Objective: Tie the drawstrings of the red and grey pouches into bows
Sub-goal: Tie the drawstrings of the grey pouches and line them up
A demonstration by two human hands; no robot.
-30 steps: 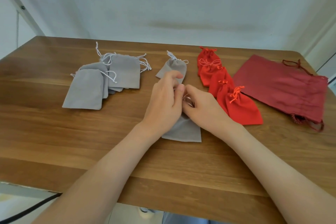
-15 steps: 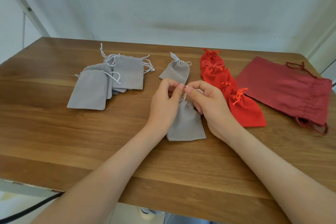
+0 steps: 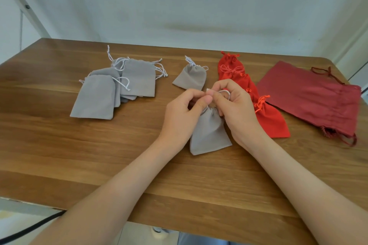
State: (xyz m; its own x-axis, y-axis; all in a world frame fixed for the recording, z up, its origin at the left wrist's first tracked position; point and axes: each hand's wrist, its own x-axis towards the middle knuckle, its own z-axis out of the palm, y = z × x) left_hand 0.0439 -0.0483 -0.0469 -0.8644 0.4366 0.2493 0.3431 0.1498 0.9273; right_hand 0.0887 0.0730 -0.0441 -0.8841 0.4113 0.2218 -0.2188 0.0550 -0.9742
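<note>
Head-worn wide view, angled forward-down, near the table [image 3: 59, 155]

The tabletop [image 3: 59, 145] is brown wood with streaked grain and a smooth, faintly shiny finish. The middle grey pouch [image 3: 209, 131] is soft, matt, velvety-looking cloth, and its white drawstring [image 3: 226, 92] is thin matt cord. Left of it, the stacked grey pouches [image 3: 95, 99] are the same cloth. Right of it, the small red pouches [image 3: 272, 121] are matt cloth with slightly glossy orange-red cords [image 3: 260, 103]. The large dark red pouch [image 3: 308, 95] farther right is duller cloth.
</note>
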